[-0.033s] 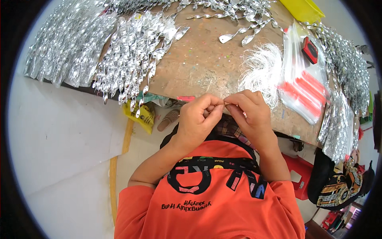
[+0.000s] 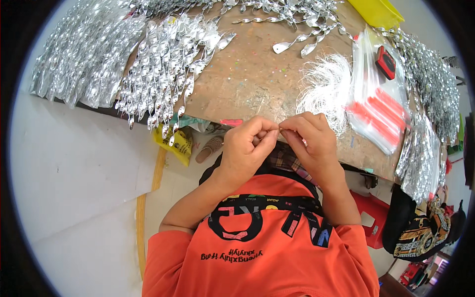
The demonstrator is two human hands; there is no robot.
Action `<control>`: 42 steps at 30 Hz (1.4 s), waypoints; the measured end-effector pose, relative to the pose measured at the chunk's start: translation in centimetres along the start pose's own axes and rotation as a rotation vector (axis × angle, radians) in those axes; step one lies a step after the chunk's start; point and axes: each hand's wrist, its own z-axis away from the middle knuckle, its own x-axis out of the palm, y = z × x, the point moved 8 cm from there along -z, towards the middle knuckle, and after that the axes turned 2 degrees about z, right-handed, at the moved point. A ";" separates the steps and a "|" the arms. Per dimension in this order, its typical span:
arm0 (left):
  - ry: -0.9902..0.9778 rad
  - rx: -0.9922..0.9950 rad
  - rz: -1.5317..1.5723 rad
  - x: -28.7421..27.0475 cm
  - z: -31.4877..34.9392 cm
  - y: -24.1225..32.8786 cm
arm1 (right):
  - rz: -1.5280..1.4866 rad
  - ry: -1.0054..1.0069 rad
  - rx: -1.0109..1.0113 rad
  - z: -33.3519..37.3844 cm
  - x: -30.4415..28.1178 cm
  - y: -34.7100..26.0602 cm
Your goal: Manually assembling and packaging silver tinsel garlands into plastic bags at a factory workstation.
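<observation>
My left hand point(image 2: 249, 145) and my right hand point(image 2: 310, 140) meet fingertip to fingertip at the table's front edge, above my lap. Each pinches thumb against forefinger; whatever lies between them is too small to make out. Just beyond my right hand is a bundle of thin white strings point(image 2: 324, 89) on the brown table point(image 2: 247, 74). Clear plastic bags with red ends point(image 2: 377, 116) lie to the right of the strings. A small red-and-black device point(image 2: 385, 63) rests on the bags. Twisted silver foil strips point(image 2: 161, 64) are spread at the left, some hanging over the edge.
More silver strips point(image 2: 91, 54) in clear sleeves cover the far left, and others point(image 2: 430, 84) line the right edge. A yellow container point(image 2: 378, 12) stands at the back right. Below the table are a yellow bag point(image 2: 175, 143), a red box point(image 2: 368, 218) and a patterned bag point(image 2: 418, 235).
</observation>
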 end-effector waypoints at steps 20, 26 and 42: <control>0.005 -0.079 0.439 0.4 0.1 -1.0 | -1.227 -0.069 0.567 1.7 3.9 3.6; 0.010 -0.129 0.464 0.5 0.1 -1.4 | -1.178 -0.082 0.569 1.8 3.9 3.7; 0.058 0.164 -0.084 0.2 0.1 0.2 | -0.554 -0.061 0.240 -0.1 1.3 2.3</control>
